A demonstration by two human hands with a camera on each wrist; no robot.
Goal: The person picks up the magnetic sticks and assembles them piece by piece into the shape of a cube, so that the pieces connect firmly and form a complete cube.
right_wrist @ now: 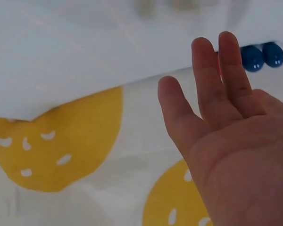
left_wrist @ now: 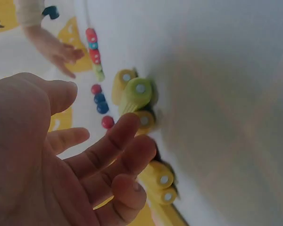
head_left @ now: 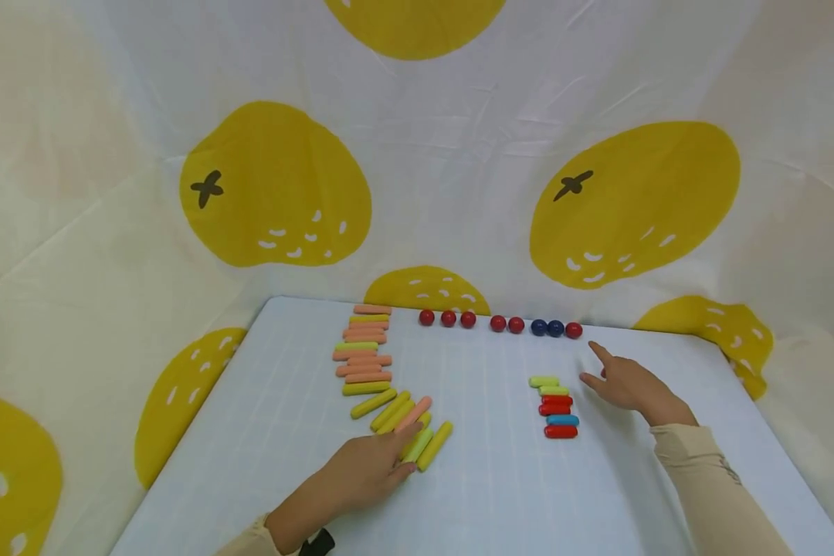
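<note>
- Light-green rod lies slanted on the white surface, between thumb and index finger of left hand; yellow rod just beside it.
- Left fingers loosely bent, spread; contact with rods unclear.
- Peach rods and yellow ones form a curving row up from left hand.
- Right hand: fingers extended, apart; index tip near red ball, beside dark-blue balls.
- Short red rods lie left of right hand.
</note>
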